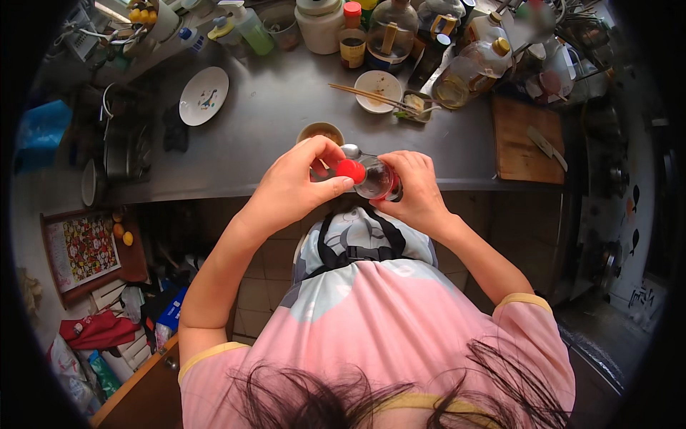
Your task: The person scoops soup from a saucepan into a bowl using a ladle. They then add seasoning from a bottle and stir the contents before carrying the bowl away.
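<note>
My right hand (412, 179) is wrapped around a clear plastic bottle (373, 181) with a red label, tilted so that its neck points left. At that neck sits a red screw cap (351, 170), pinched between the thumb and fingers of my left hand (295, 179). Whether the cap is still threaded on cannot be told. Just beyond my hands, a small bowl (321, 130) with brownish contents stands on the metal counter (257, 145), partly hidden by my left hand. A metal spoon (351, 150) lies beside the bowl, its handle running behind the bottle.
Farther back are a white bowl (378, 80) with chopsticks (370, 96) across it and a small dish (417, 107). A patterned plate (204, 96) lies left. To the right, a knife (546, 147) rests on a wooden cutting board (517, 139). Bottles and jars (394, 32) line the back.
</note>
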Demonstrator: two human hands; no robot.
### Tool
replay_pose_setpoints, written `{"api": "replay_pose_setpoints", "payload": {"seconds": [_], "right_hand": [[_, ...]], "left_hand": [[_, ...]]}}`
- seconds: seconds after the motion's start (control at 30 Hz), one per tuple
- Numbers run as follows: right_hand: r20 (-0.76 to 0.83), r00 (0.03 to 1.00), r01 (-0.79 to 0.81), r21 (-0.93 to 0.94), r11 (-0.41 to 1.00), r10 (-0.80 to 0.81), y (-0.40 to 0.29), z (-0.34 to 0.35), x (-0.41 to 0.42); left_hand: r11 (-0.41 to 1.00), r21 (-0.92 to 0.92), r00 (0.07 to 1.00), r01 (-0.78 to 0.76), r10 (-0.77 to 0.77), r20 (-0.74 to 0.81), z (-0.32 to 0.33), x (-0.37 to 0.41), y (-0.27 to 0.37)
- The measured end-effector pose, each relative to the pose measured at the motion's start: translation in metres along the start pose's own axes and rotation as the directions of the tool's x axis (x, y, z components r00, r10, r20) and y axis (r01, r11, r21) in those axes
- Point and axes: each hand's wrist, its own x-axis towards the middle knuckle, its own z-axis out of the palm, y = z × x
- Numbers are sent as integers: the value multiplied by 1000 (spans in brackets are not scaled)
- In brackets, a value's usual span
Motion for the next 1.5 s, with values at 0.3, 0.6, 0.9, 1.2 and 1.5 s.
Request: {"api": "replay_pose_setpoints", "payload": {"seconds": [0.3, 0.6, 0.9, 1.2, 1.5], "right_hand": [[-43, 998, 31, -122, 992, -37, -2, 11, 5], [-50, 998, 26, -65, 998, -29, 8, 13, 5], [-73, 997, -10, -123, 992, 1, 20, 22, 5], [-101, 994, 17, -186, 982, -36, 23, 22, 14], [-97, 995, 15, -156, 988, -30, 31, 23, 14]], "left_hand": [[840, -469, 961, 274, -223, 163, 3, 4, -29], [803, -513, 952, 305, -260, 159, 15, 12, -33], [954, -272, 956, 125, -189, -224, 26, 13, -45], [815, -503, 936, 287, -351, -34, 31, 17, -46], [778, -522, 925, 351, -374, 65, 29, 27, -50]]}}
